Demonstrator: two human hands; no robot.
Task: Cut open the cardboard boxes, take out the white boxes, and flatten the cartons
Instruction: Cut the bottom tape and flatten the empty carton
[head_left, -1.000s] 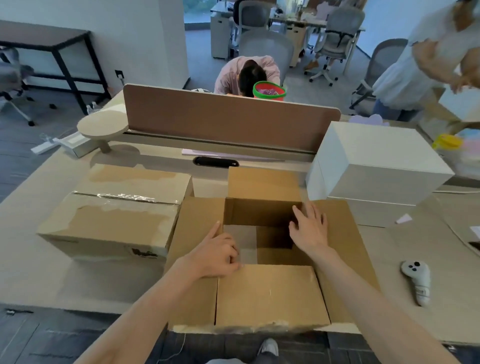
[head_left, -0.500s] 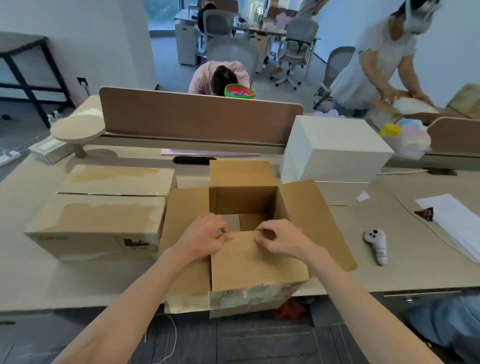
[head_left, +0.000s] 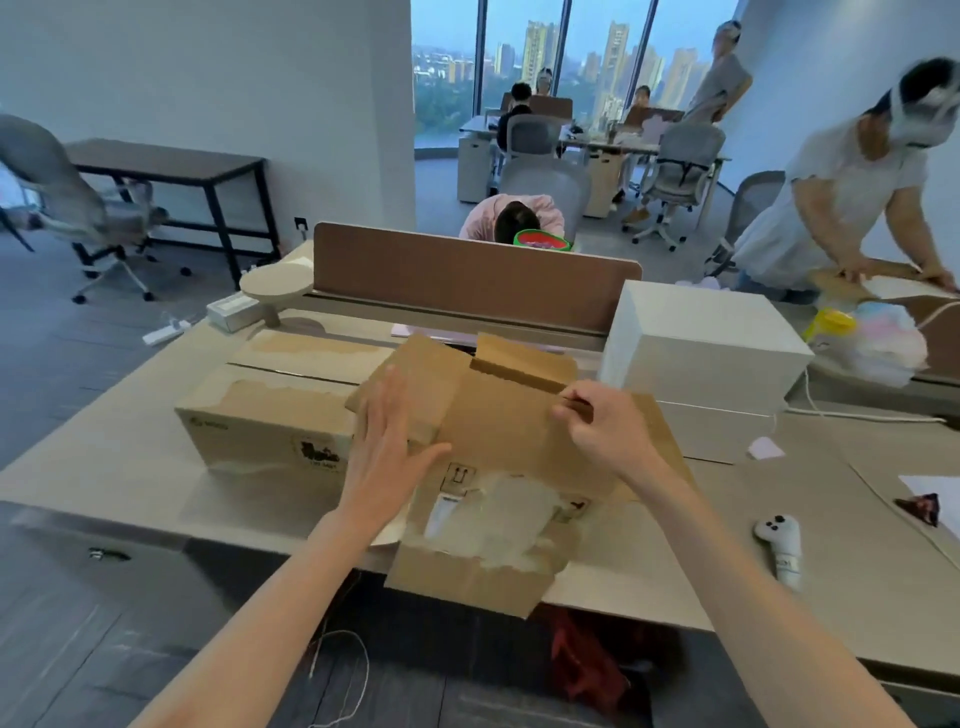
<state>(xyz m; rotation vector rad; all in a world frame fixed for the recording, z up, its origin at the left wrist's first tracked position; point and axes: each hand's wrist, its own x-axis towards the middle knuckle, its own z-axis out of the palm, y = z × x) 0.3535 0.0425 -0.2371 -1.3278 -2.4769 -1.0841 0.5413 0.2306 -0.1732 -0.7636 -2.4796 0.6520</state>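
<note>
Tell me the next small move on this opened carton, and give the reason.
Probably press the opened carton down flat onto the table. It leans half collapsed, its flaps splayed and its near end hanging over the table edge. The left hand lies open against its left side and the right hand pinches its upper edge, so both seem placed to fold it down.

Matt cardboard and paper fill most of my view.
I see the opened carton (head_left: 498, 436) as rough brown corrugated board with pale torn patches and glossy clear tape; the sealed carton (head_left: 270, 421) shows similar scuffed patches. The white box (head_left: 696, 358) looks smooth and matt, the desk (head_left: 857, 519) matt beige, and the controller (head_left: 777, 545) white plastic.
</note>
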